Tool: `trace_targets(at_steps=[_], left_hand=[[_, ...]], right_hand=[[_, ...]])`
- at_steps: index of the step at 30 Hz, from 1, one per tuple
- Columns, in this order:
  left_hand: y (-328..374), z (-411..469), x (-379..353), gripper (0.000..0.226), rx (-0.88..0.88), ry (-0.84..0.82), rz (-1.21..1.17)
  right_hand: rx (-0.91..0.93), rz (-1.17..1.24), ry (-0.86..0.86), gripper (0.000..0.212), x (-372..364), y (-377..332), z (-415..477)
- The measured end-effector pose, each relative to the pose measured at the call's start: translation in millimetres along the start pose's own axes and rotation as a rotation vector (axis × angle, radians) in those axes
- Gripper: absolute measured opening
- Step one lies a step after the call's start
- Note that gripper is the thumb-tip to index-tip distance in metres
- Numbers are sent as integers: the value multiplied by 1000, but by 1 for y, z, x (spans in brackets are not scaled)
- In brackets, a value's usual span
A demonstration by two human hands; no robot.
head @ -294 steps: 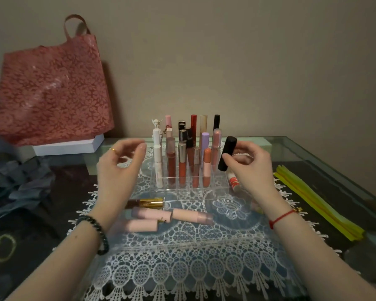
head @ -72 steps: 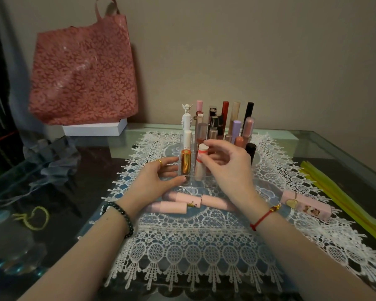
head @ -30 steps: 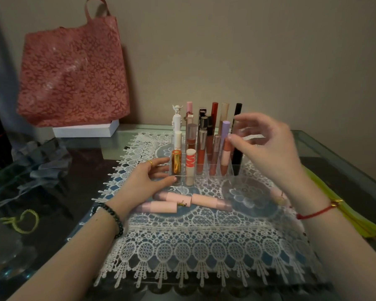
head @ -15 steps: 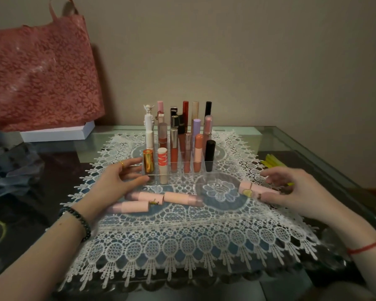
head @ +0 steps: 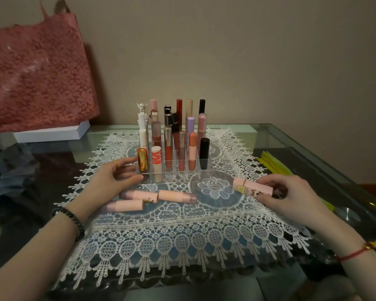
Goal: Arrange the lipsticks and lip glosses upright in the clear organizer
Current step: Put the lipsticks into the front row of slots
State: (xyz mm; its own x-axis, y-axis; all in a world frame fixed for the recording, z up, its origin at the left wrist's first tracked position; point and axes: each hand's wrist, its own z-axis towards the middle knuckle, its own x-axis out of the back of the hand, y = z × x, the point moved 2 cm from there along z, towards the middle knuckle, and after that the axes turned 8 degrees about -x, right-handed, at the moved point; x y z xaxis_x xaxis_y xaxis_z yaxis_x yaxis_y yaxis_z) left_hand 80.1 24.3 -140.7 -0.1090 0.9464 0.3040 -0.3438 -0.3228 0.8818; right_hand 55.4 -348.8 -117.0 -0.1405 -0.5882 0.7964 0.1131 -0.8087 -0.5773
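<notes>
The clear organizer [head: 174, 178] stands on the white lace mat [head: 182, 231] with several lipsticks and glosses upright in it, among them a gold tube [head: 142, 160] and a black one [head: 204, 153]. My left hand [head: 112, 181] rests against the organizer's front left corner, fingers relaxed. Three pink tubes [head: 159, 197] lie flat on the mat just in front of it. My right hand [head: 291, 196] grips one end of a square pink lipstick [head: 251, 189] with a gold charm, lying on the mat to the organizer's right.
A red lace tote bag [head: 37, 79] leans on the wall at back left above a white box [head: 52, 133]. Yellow-green strips [head: 274, 165] lie at the glass table's right side. Grey cloth [head: 7, 170] sits at left.
My right hand left the organizer, dropped to the right of the mat and took hold of the square pink lipstick. My left hand stayed at the organizer's corner.
</notes>
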Motion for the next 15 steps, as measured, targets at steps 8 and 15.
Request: trace_targets(at_steps=[8,15], left_hand=[[0,-1,0,45,9,-15,-39],[-1,1,1,44,6,-15,-8]], right_hand=[[88,236,118,33,13,-36,3],[182,490,162,32,15,-87,18]])
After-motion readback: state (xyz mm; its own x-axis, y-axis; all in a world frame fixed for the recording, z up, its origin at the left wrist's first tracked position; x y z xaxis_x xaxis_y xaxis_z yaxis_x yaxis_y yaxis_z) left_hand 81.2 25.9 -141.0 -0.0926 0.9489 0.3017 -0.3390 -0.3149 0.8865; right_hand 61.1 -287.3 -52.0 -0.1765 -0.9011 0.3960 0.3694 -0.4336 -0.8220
